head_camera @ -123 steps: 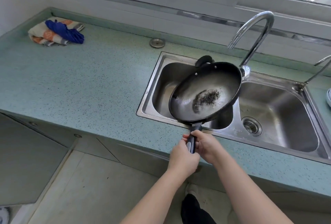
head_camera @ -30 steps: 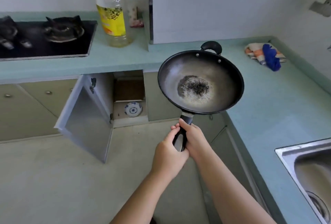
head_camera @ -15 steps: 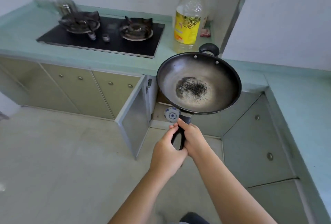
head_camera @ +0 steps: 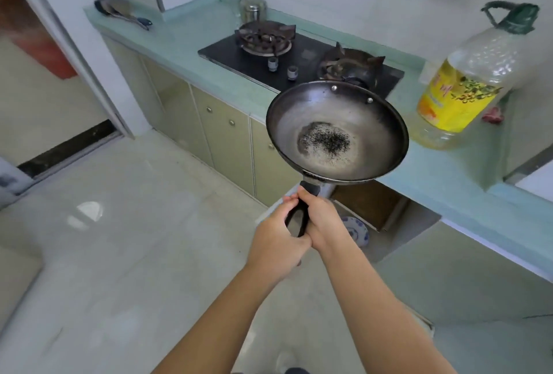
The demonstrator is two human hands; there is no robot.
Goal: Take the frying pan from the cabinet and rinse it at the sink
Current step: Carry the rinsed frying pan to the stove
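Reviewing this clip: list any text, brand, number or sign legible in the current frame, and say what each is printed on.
Nothing can be read for certain.
Oil bottle, yellow label: red characters at its left edge and a picture, too blurred to read.
Stove: faint marking between the burners, too small to read.
Frying pan: no printing visible.

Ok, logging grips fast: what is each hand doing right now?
Left hand: closed on the pan's handle.
Right hand: closed on the same handle.
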